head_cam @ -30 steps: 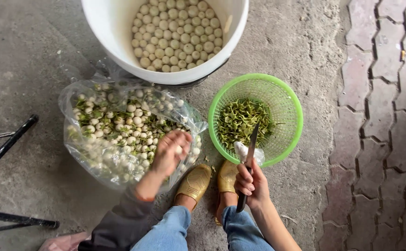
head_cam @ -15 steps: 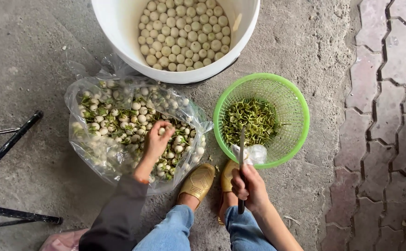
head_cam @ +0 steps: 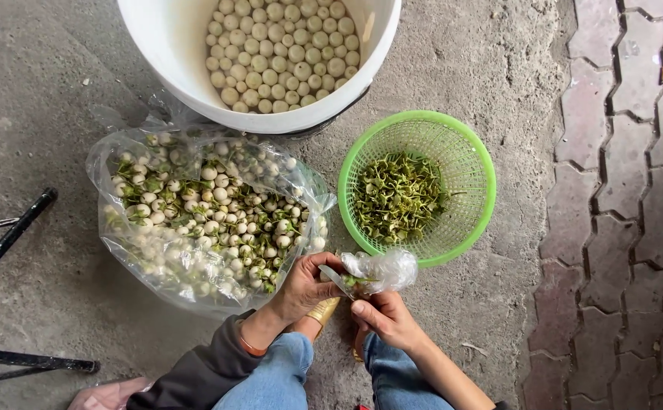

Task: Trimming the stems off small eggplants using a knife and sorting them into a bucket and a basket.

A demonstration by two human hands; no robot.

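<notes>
Right now your left hand (head_cam: 305, 287) is curled in front of your knees, wrist bent inward, fingers folded around something small that you hold against the knife blade (head_cam: 336, 282); what sits inside that grip is too hidden to name for certain, though a bit of green shows just past your fingertips. Your right hand (head_cam: 383, 319) lies just beside it, slightly nearer your body, closed on the knife with the thumb pressed forward along the top. The blade runs from this hand up and leftward into the left hand's grip. A crumpled piece of clear plastic (head_cam: 383, 269) bulges just above your right hand, touching the knuckles.

Your left forearm comes up from the lower left in a dark grey sleeve (head_cam: 195, 376), with an orange band at the wrist. Your right forearm is bare and angles in from the lower right.

Just beyond your left hand, touching distance away, lies the open clear bag (head_cam: 195, 220) of small white buds with green caps. Beyond your right hand stands the green mesh basket (head_cam: 464, 152) holding green trimmings. Farther out past both hands is the white bucket (head_cam: 172, 53), filled with round pale peeled pieces. Below your hands are your blue jeans (head_cam: 271, 380).
</notes>
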